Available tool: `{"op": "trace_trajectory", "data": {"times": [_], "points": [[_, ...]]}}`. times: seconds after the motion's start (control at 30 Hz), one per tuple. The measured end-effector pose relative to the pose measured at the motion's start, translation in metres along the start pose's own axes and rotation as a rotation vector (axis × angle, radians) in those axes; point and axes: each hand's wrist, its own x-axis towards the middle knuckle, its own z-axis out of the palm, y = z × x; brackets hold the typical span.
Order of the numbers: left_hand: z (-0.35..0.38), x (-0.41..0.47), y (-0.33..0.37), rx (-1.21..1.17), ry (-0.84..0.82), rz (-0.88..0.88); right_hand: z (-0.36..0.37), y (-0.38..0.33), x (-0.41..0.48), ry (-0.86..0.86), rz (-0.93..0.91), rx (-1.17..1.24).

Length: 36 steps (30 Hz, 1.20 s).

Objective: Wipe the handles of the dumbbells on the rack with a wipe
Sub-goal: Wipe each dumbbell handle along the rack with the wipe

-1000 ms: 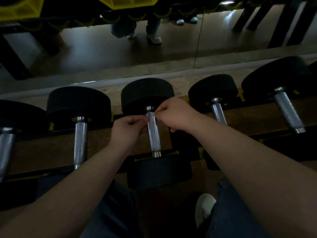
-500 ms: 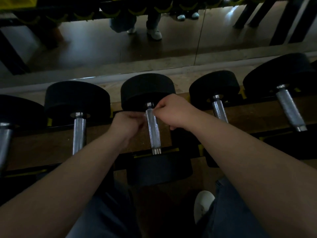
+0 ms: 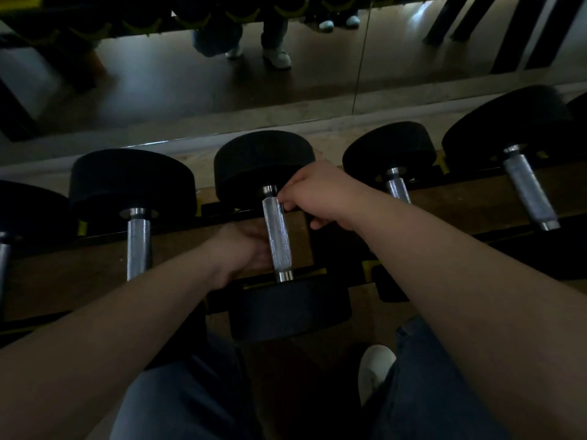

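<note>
Dumbbell rack, dim gym light, listed from left to right.

1. Outermost dumbbell [image 3: 19,214], well left of the left hand: black head and a sliver of steel bar, cut by the frame edge.
2. Second dumbbell [image 3: 138,246], near the left forearm's outer side: steel handle bare, untouched.
3. Left hand [image 3: 236,249]: pressed to the left side of the centre handle [image 3: 279,236], at its lower half. The fingers curl toward the bar and touch it (blurred, so I cannot tell whether they close round it).
4. Centre handle: knurled steel, lying on the rack [image 3: 476,201] between the two hands, one black head beyond them and one nearer the person.
5. Right hand [image 3: 320,195]: fingers curled, thumb and forefinger pinching at the handle's upper end from its right side. Whether a wipe sits in either hand cannot be made out.
6. Fourth dumbbell [image 3: 395,185], just beyond the right wrist: handle partly hidden by the forearm.
7. Fifth dumbbell [image 3: 529,192], well right of the right hand: handle tilted, free.
8. White shoe [image 3: 374,369], below the right forearm.
</note>
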Motion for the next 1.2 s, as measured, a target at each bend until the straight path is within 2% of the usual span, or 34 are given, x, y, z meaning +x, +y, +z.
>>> {"op": "trace_trajectory", "data": {"times": [0.07, 0.1, 0.13, 0.23, 0.3, 0.4, 0.57, 0.6, 0.7, 0.77, 0.83, 0.93, 1.07, 1.13, 1.2], "points": [[0.002, -0.012, -0.015, 0.277, -0.051, -0.036, -0.002, 0.0, -0.001, 0.008, 0.007, 0.011], [0.003, -0.015, -0.014, 0.264, -0.056, -0.053, -0.003, 0.0, -0.001, 0.01, 0.012, 0.02], [0.005, -0.016, -0.008, 0.14, -0.058, -0.084, -0.004, 0.0, -0.002, 0.011, 0.015, 0.032], [0.006, -0.003, 0.02, -0.43, -0.053, -0.148, -0.007, 0.0, -0.003, 0.013, 0.02, 0.055], [0.005, 0.007, 0.037, -0.618, -0.004, -0.114, -0.009, 0.0, -0.005, 0.011, 0.013, 0.067], [0.002, 0.006, 0.033, -0.516, 0.014, -0.079, -0.012, -0.001, -0.007, 0.009, 0.001, 0.053], [-0.002, -0.013, -0.004, 0.035, -0.176, -0.335, -0.013, 0.003, -0.004, -0.023, 0.037, -0.058], [-0.002, -0.011, -0.002, 0.009, -0.164, -0.333, -0.011, 0.004, -0.002, -0.04, 0.05, -0.079], [0.001, 0.002, 0.019, -0.452, -0.093, -0.243, -0.008, 0.009, 0.0, -0.056, 0.069, -0.152], [0.001, 0.013, 0.03, -0.633, -0.029, -0.183, -0.008, 0.011, 0.003, -0.041, 0.076, -0.17], [0.002, 0.014, 0.029, -0.61, -0.029, -0.144, -0.009, 0.012, 0.004, -0.035, 0.084, -0.192], [0.005, 0.003, 0.015, -0.454, -0.14, -0.161, -0.01, 0.017, 0.001, -0.05, 0.068, -0.25], [0.006, 0.001, 0.005, -0.224, -0.19, -0.195, -0.007, 0.022, -0.001, -0.177, 0.1, -0.389], [0.005, 0.0, 0.01, -0.245, -0.166, -0.212, -0.004, 0.025, 0.002, -0.199, 0.139, -0.402], [0.003, 0.002, 0.017, -0.388, -0.123, -0.187, -0.003, 0.027, 0.002, -0.205, 0.152, -0.421]]}}
